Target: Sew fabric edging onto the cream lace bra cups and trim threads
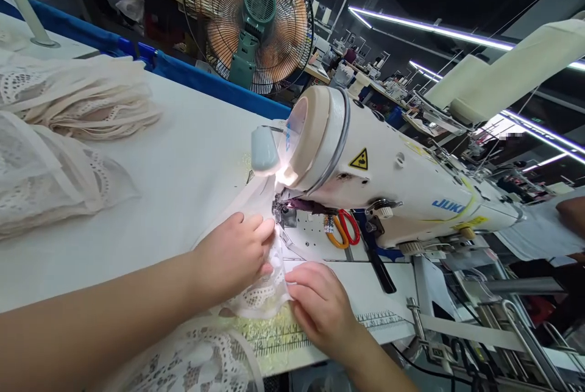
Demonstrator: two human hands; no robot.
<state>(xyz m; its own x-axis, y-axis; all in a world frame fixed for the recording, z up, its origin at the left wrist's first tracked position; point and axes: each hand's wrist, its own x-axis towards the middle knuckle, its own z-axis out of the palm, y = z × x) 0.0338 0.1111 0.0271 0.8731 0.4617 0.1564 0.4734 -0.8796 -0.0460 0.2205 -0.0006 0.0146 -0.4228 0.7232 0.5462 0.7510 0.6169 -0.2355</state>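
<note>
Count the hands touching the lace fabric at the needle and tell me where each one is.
2. The left hand rests on the lace fabric, close to the presser foot; the right hand touches the fabric's right edge. No others show there.

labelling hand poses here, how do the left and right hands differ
The left hand is close to the presser foot; the right hand is farther from it, nearer the ruler. The left hand lies over the lace, while the right hand has its fingertips at the lace's right edge. Both hands are bare and touch the lace.
</note>
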